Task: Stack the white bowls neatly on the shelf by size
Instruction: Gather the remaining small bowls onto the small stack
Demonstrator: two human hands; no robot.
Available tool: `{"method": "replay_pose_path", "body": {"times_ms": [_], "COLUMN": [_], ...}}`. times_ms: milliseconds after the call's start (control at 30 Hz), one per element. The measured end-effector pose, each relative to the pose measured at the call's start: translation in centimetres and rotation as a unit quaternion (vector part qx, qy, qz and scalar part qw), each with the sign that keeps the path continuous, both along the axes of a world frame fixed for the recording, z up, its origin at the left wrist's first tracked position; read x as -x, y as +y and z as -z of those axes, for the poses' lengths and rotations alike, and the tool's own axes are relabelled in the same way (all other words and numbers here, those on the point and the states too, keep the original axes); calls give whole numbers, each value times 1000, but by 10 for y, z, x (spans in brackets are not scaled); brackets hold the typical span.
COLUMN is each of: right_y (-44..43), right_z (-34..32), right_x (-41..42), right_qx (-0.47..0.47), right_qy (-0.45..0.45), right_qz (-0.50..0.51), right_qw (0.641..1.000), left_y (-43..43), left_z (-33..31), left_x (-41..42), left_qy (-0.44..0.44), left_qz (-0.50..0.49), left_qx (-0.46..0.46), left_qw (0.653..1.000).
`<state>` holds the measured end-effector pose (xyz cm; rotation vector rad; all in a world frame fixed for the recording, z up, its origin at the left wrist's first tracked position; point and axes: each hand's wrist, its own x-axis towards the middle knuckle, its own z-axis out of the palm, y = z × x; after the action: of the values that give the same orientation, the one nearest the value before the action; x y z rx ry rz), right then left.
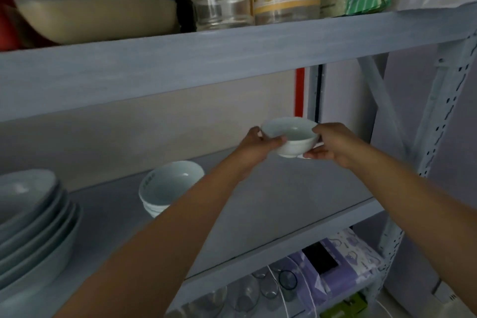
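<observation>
The person holds a small white bowl (289,137) upright between both hands, above the right part of the middle shelf (271,214). The left hand (254,148) clasps its left wall and the right hand (331,146) its right wall and foot — whether the foot touches the shelf cannot be told. The stack of small bowls (167,186) stands on the same shelf, well to the left and nearer the person — on the left hand's side. The larger dishes (33,219) are piled further left.
</observation>
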<state>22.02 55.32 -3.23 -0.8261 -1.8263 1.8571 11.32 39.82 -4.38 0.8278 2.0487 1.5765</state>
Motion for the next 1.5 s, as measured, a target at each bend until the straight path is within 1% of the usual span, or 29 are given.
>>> {"method": "replay_pose_path", "body": {"times_ms": [67, 100, 133, 233, 367, 433, 600, 733, 900, 1133, 1300, 1400, 1500], "right_y": [-28, -42, -57, -100, -150, -169, -202, -211, -208, -202, -199, -203, -206], "right_z": [-13, -18, -22, -28, -26, -22, -11, -2, 12, 39, 48, 45, 45], "right_x": [11, 17, 24, 43, 64, 73, 88, 93, 96, 94, 92, 89, 88], "right_qx": [0, -1, -2, 4, -8, -40, -167, -181, -182, -183, -175, -197, -253], "right_qy": [11, 17, 24, 39, 33, 16, -29, -24, -17, 6, 16, 40, 31], "right_qz": [-25, -37, -50, -93, -150, -169, -196, -212, -222, -209, -220, -263, -308], "right_qw": [1000, 999, 998, 995, 988, 985, 966, 960, 958, 961, 960, 944, 917], "left_y": [-30, -45, -61, -108, -167, -189, -228, -242, -242, -243, -241, -242, -243], "left_z": [-12, -18, -23, -32, -28, -22, -4, 9, 23, 46, 51, 48, 50], "left_x": [9, 12, 15, 24, 35, 38, 45, 44, 41, 40, 38, 39, 41], "left_qy": [103, 128, 136, 133, 146, 145, 120, 117, 108, 120, 105, 103, 89], "left_qz": [-45, -58, -60, -80, -125, -142, -172, -182, -169, -150, -129, -100, -82], "left_qx": [45, 51, 46, 32, 41, 48, 43, 41, 30, 24, 37, 45, 28], "left_qw": [993, 989, 988, 987, 980, 978, 977, 975, 979, 981, 985, 989, 992]}}
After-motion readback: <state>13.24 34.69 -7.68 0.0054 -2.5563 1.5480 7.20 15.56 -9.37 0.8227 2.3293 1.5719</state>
